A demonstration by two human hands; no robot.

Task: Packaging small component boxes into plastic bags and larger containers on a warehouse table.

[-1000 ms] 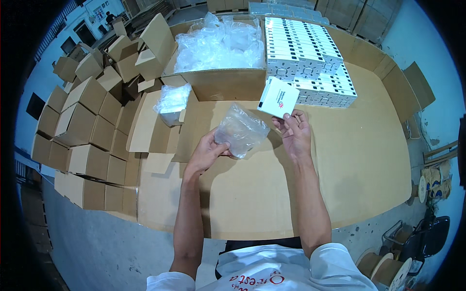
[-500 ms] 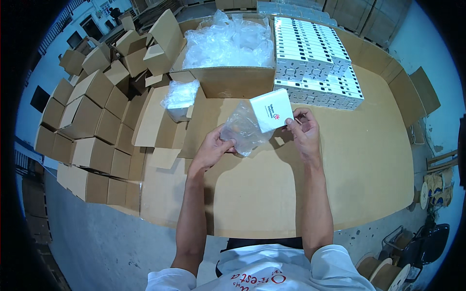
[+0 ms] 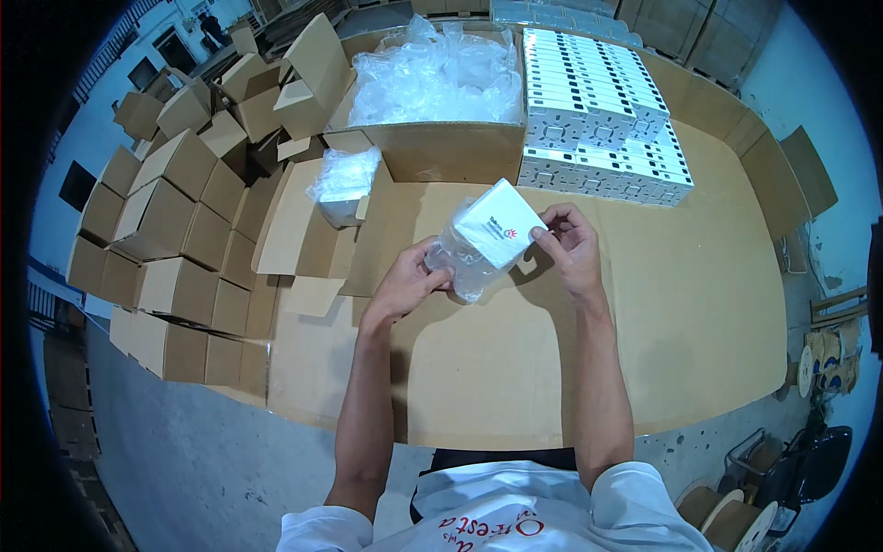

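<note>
My left hand [image 3: 412,277] grips a clear plastic bag [image 3: 457,265] just above the cardboard-covered table [image 3: 699,304]. A small white box [image 3: 497,230] sits partly inside the bag's mouth, tilted. My right hand [image 3: 568,247] holds the box's right side. Both hands are close together at the table's middle.
A big open carton [image 3: 432,147] full of clear bags stands behind. Stacked white boxes [image 3: 598,110] lie at the back right. Several folded brown cartons [image 3: 175,212] pile up on the left. A smaller open carton with plastic [image 3: 342,189] sits left of my hands.
The white box came from beside the stack into my right hand and has moved down into the bag's mouth. Both hands drew nearer to me.
</note>
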